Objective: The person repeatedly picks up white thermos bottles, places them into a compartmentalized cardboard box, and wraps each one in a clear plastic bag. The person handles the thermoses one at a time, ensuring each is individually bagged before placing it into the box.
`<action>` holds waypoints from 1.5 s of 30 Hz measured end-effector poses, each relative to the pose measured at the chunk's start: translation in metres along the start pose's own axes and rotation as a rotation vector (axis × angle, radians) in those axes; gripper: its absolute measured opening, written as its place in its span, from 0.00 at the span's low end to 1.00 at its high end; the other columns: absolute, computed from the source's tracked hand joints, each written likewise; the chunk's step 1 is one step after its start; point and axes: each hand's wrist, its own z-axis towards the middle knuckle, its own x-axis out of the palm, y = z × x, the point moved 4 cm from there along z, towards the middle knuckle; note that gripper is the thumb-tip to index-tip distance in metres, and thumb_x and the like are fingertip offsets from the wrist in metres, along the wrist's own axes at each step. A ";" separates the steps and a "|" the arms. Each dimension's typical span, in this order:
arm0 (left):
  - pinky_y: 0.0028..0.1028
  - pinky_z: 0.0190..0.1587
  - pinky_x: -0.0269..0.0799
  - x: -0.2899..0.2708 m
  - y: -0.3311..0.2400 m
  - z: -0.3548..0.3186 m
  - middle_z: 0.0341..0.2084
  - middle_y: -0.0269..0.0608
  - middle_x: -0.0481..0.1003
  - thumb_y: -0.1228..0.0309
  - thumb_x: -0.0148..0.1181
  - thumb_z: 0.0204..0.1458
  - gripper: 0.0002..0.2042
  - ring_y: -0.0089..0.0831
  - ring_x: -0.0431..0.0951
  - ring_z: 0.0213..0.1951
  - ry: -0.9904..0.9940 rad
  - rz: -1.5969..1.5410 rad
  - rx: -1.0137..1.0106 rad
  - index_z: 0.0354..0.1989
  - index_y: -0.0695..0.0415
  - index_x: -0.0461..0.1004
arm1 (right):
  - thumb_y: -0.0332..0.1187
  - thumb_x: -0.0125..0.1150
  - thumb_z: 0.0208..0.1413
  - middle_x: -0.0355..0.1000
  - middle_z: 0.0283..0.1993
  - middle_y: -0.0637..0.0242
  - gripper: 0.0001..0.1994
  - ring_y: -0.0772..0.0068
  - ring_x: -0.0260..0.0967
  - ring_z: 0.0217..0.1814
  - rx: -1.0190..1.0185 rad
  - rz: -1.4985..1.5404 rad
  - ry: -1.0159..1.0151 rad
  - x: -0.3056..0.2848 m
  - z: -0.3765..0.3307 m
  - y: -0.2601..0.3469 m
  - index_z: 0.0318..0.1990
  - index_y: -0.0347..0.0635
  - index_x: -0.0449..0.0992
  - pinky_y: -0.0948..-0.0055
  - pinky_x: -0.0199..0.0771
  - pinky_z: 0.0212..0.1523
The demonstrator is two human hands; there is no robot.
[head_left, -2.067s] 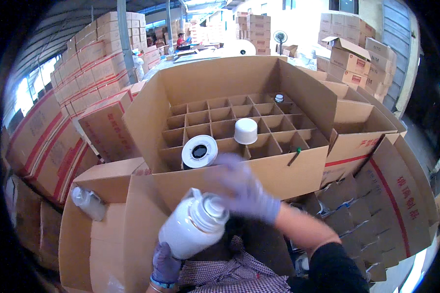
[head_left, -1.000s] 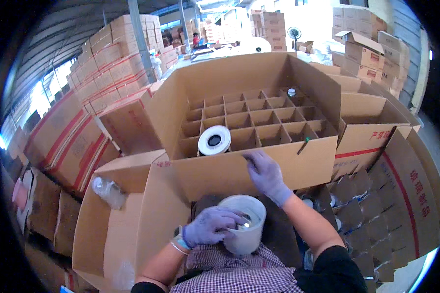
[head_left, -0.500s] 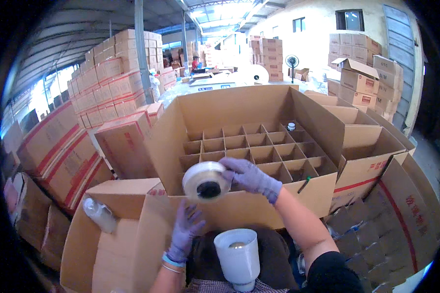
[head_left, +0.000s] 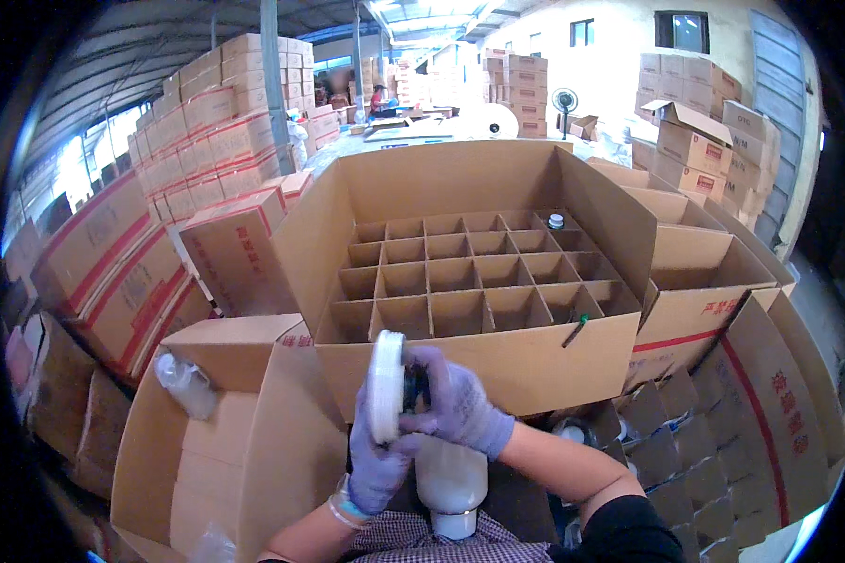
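My right hand (head_left: pixel 458 405) and my left hand (head_left: pixel 377 462), both in purple gloves, hold a white roll (head_left: pixel 385 385) on edge between them. It is just above a white plastic bottle (head_left: pixel 451 480) that stands in my lap against my body. In front of me is a large open carton (head_left: pixel 535 371) with a cardboard divider grid (head_left: pixel 460 277). Almost all its cells are bare; one bottle top (head_left: pixel 556 221) shows in the far right corner cell. A dark pen (head_left: pixel 573 330) lies over the carton's front edge at the right.
Stacks of red-striped cartons (head_left: pixel 150 244) stand at the left. Open cartons (head_left: pixel 695 281) and a divider carton (head_left: pixel 685 450) sit at the right. A clear plastic bag (head_left: pixel 183 380) lies on a flap at the left. A fan (head_left: pixel 563 99) and a distant person (head_left: pixel 377 94) are at the back.
The white roll left the carton's front left cell. My right hand took it and brought it down, turned on edge, to my left hand. The bottle now stands in my lap.
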 end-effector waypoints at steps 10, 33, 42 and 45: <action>0.43 0.66 0.62 0.006 -0.009 0.019 0.66 0.50 0.60 0.45 0.66 0.50 0.45 0.47 0.62 0.67 0.221 -0.279 -0.121 0.71 0.57 0.56 | 0.42 0.70 0.50 0.76 0.49 0.53 0.30 0.50 0.76 0.48 -0.069 -0.212 -0.091 -0.015 -0.016 0.003 0.59 0.41 0.68 0.62 0.76 0.53; 0.33 0.61 0.69 -0.001 0.072 0.062 0.51 0.48 0.79 0.52 0.59 0.60 0.25 0.37 0.77 0.55 0.391 0.073 0.026 0.54 0.63 0.77 | 0.34 0.55 0.60 0.78 0.47 0.60 0.15 0.67 0.75 0.46 0.454 -0.130 -0.218 -0.057 -0.038 -0.108 0.52 0.40 0.77 0.67 0.76 0.48; 0.32 0.59 0.68 0.003 0.151 0.046 0.50 0.44 0.79 0.55 0.56 0.63 0.21 0.31 0.76 0.53 0.680 -0.075 -0.323 0.52 0.62 0.79 | 0.43 0.57 0.60 0.75 0.56 0.57 0.20 0.61 0.69 0.62 0.356 0.651 0.057 0.005 -0.101 -0.162 0.51 0.38 0.80 0.63 0.63 0.66; 0.36 0.61 0.67 0.001 0.151 0.050 0.49 0.46 0.79 0.52 0.52 0.64 0.24 0.36 0.76 0.54 0.715 -0.044 -0.206 0.51 0.61 0.79 | 0.43 0.57 0.62 0.76 0.54 0.59 0.19 0.63 0.70 0.59 0.318 0.606 0.073 0.006 -0.098 -0.164 0.50 0.38 0.80 0.64 0.65 0.64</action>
